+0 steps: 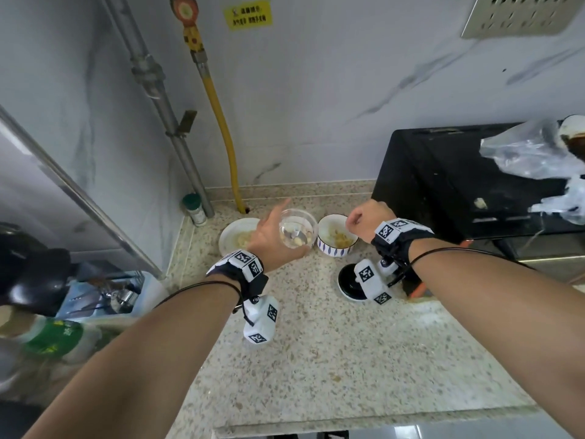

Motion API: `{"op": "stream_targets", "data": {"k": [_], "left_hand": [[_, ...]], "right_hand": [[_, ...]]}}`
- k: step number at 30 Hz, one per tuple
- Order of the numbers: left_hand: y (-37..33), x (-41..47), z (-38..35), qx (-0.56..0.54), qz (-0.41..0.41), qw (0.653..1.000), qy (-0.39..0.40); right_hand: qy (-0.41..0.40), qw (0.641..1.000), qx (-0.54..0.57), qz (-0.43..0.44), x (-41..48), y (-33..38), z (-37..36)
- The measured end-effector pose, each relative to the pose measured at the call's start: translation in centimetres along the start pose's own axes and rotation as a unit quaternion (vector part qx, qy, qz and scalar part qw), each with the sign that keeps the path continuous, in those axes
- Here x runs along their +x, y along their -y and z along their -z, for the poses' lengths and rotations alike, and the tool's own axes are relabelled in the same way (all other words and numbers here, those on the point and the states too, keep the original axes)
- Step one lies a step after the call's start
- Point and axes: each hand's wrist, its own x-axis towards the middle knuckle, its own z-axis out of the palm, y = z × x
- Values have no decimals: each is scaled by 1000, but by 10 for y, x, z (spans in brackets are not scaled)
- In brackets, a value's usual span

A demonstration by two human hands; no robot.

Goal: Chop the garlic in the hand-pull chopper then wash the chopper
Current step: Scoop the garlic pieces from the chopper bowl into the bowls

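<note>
Chopper bowl is being loaded, lid off.
Just left of the patterned bowl, the left hand is gripping the chopper bowl by one side; a slip would be spilling the garlic cloves. Over the patterned bowl, the right hand is curling its fingers; what they hold, if anything, cannot be told.

Black wristbands, white coded marker blocks
</note>
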Motion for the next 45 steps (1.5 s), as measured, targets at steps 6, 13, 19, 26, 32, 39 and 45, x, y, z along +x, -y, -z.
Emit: {"op": "stream_targets", "data": {"k": [6, 13, 19, 26, 32, 39, 45], "left_hand": [[4, 25, -15, 32, 10, 999, -26], [12, 54, -30, 58, 35, 996, -55], [14, 71, -31, 24, 30, 998, -52], [24, 79, -34, -5, 22, 998, -60], [27, 81, -35, -22, 28, 998, -56], [26, 79, -33, -20, 23, 998, -54], [25, 75, -27, -18, 20, 998, -52]], "right_hand": [[22, 999, 11, -40, 38, -18, -24], [59, 997, 0, -55, 81, -20, -63], [107, 991, -49, -57, 101, -12, -80], [96, 989, -97, -58, 115, -9, -92], [95, 988, -106, -58, 117, -12, -99], [115, 984, -128, -36, 116, -10, -100], [113, 988, -103, -7, 110, -12, -89]]}}
